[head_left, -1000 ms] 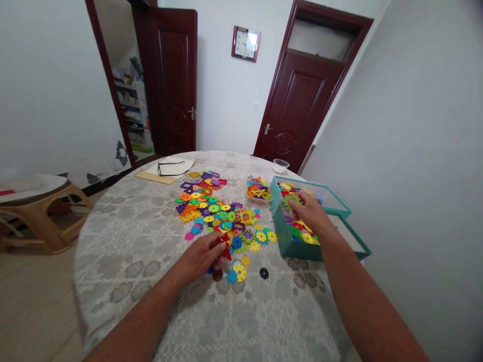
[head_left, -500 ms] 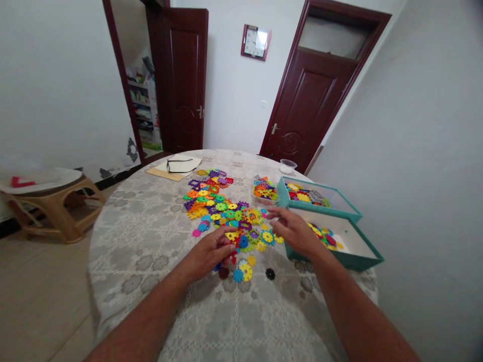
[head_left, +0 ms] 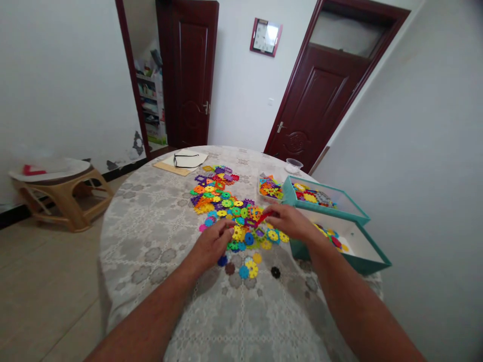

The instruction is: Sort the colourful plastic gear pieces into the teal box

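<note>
- Red thin plastic piece (head_left: pixel 263 217) pinched by right hand (head_left: pixel 289 219), over multicoloured plastic disc pile (head_left: pixel 227 203).
- Left hand (head_left: pixel 216 240) at pile (can't tell its grip).
- Apparently single-piece picking; next calls for steady pinch.

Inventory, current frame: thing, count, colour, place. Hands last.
Round table: 1, grey cover, centre
Loose pieces: many, multicoloured, heaped on table
Lone disc: 1, black, near side
Open boxes: 2, teal, table's right, pieces inside
Tub of pieces: 1, clear, left of boxes
Bowl: 1, clear, far edge
Papers: count unclear, cream and tan, far left
Glasses: 1, black, on papers
Stool: 1, tan, floor left
Item: 1, red, on stool
Doors: 2, maroon, back
Switch: 1, white, between doors
Clock: 1, red frame, back wall
Shelving: 1, pale, left doorway
Left hand: 1, at loose pieces
Right hand: 1, near boxes, pinching red piece
</note>
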`<state>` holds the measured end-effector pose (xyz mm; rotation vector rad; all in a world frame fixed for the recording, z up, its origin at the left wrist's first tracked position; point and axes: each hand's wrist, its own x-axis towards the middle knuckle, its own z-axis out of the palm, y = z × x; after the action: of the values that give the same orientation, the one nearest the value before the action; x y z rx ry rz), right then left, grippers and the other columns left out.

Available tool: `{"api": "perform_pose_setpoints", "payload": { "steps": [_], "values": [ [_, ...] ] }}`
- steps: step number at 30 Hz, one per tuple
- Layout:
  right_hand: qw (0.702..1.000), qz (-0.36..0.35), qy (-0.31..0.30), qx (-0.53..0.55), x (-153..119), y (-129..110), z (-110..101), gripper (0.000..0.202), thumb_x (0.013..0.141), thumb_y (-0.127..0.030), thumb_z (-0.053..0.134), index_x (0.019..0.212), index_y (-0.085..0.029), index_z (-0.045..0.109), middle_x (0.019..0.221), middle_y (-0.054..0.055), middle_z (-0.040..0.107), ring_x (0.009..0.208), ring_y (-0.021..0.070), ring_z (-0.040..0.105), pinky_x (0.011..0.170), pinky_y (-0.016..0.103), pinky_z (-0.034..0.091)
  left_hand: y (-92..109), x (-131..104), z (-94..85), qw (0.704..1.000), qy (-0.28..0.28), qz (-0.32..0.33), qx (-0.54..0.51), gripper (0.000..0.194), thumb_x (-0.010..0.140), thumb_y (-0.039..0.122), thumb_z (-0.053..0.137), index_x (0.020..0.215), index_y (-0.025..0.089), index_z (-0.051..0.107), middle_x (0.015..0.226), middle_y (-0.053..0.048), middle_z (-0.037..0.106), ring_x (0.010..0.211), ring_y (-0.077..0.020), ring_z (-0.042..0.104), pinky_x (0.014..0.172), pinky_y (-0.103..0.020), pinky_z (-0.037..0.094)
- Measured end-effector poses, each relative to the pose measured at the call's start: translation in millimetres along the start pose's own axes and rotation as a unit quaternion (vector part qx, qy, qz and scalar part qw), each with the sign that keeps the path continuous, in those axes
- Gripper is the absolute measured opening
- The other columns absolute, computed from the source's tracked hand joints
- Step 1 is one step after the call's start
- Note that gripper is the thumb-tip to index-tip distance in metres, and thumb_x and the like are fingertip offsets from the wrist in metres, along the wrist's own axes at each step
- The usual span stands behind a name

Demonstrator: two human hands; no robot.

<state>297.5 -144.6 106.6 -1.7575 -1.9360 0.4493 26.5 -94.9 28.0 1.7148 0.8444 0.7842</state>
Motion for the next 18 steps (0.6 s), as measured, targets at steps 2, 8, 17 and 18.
{"api": "perform_pose_setpoints", "payload": {
  "steps": [2,8,17,18],
  "values": [
    [0.992,0.058,0.087,-0.071,25,13,-21,0.027,0.089,-0.020,0.062,0.110,-0.019,0.079,0.097,0.007,0.077,0.084,0.0207,0.066,0.079,0.031,0.050,-2,3,-4.1,0.998,0.058,0.007,0.034,0.033,0.095,0.042,0.056,0.114,0.020,0.071,0.073,0.001,0.063,0.059,-0.0139,0.055,0.054,-0.025,0.041],
    [0.958,0.149,0.208,-0.131,59,33,-36,0.061,0.091,-0.016,0.057,0.152,-0.016,0.053,0.124,0.014,0.074,0.101,0.0256,0.070,0.096,0.036,0.050,-5,6,-7.1,0.995,0.069,0.024,0.068,0.027,0.093,0.037,0.055,0.102,0.020,0.074,0.069,0.002,0.061,0.063,-0.0161,0.055,0.059,-0.027,0.040],
    [0.988,0.049,0.014,-0.146,-20,12,56,0.023,0.091,-0.025,0.065,0.112,-0.021,0.075,0.115,0.012,0.075,0.110,0.0289,0.068,0.099,0.040,0.048,-15,5,-0.2,0.972,0.043,0.120,0.197,0.020,0.092,0.027,0.058,0.105,0.021,0.072,0.089,-0.005,0.070,0.080,-0.0210,0.064,0.081,-0.034,0.049],
    [0.986,0.045,0.008,-0.158,-28,11,64,0.026,0.090,-0.025,0.067,0.114,-0.020,0.074,0.119,0.013,0.073,0.114,0.0298,0.065,0.101,0.041,0.047,-17,5,0.5,0.968,0.037,0.129,0.210,0.021,0.092,0.026,0.058,0.106,0.020,0.071,0.092,-0.006,0.070,0.083,-0.0217,0.065,0.084,-0.034,0.050]
  ]
}}
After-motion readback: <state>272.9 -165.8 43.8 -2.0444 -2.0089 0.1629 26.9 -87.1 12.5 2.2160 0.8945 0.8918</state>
